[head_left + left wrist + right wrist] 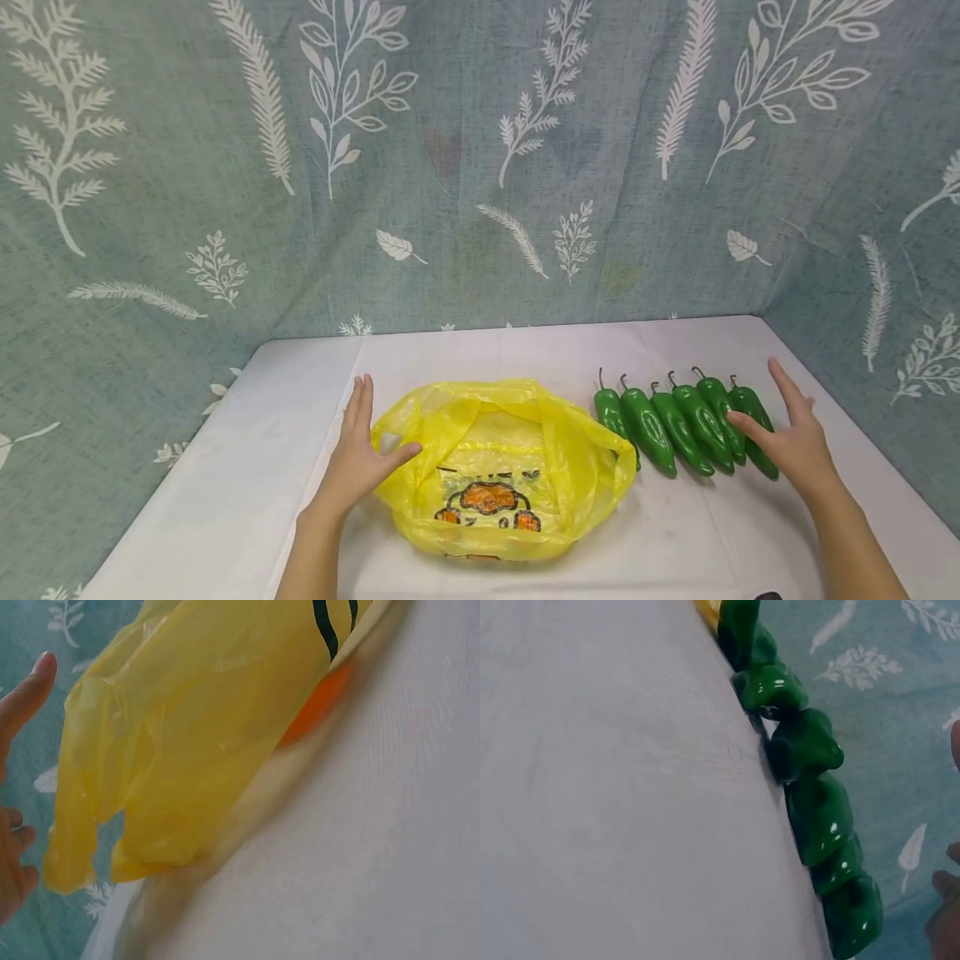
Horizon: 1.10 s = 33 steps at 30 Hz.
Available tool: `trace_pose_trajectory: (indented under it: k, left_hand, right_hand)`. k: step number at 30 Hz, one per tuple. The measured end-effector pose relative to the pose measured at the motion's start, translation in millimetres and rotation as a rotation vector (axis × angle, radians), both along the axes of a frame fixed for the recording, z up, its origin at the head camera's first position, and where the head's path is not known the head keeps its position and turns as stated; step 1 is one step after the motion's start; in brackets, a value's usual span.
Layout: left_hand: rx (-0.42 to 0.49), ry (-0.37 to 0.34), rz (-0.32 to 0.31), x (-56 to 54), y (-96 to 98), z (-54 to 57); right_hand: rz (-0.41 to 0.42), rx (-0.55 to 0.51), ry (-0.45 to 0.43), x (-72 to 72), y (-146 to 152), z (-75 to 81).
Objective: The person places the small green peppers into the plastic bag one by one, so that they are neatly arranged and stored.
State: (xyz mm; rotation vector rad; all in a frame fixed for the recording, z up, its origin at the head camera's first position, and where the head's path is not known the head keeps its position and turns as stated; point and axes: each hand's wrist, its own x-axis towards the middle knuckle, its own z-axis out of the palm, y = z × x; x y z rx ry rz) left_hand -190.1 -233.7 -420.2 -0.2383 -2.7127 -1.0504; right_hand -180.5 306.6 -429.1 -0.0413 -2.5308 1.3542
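Observation:
A yellow plastic bag (420, 508) with an orange and black printed picture lies on the table, its mouth spread wide. Beside its left edge is my left hand (358, 462), fingers straight and thumb out toward the bag, holding nothing. Several green peppers (648, 429) with curved stems lie side by side in a row to the right of the bag. My right hand (798, 446) hovers at the right end of that row, fingers spread and nothing in its grasp. The right wrist view shows the blunt ends of the peppers (821, 817).
White cloth covers the table (675, 542). Behind and at the sides hangs a grey-green curtain (450, 167) with white leaf prints. A small dark object (768, 596) shows at the bottom edge of the head view.

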Motion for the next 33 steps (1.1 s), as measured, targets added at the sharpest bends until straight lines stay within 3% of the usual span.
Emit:
trace_pose_trajectory:
  k: [3, 11, 16, 20, 25, 33]
  left_hand:
    - [0.07, -0.024, -0.027, -1.8, -1.0, -3.7]
    - [0.252, -0.036, -0.092, -6.1, -5.2, -18.8]
    - [0.32, -0.052, -0.132, -5.6, -8.1, -26.3]
    - [0.349, -0.106, -0.11, -4.3, -10.0, -31.6]
    - [0.371, -0.181, -0.078, -5.0, -13.2, -39.4]
    - [0.399, -0.19, -0.066, -8.3, -19.3, -49.0]
  right_hand:
    - [-0.013, -0.018, -0.005, -0.2, 7, -5.9]
    - [-0.037, -0.111, 0.083, -0.1, 20, -24.3]
    - [-0.049, -0.099, 0.044, -1.5, 22, -37.0]
    - [-0.058, -0.12, -0.019, -3.2, 21, -45.3]
    - [-0.061, -0.104, -0.028, -6.0, 21, -48.5]
    - [-0.04, -0.074, -0.047, -9.4, 21, -49.4]
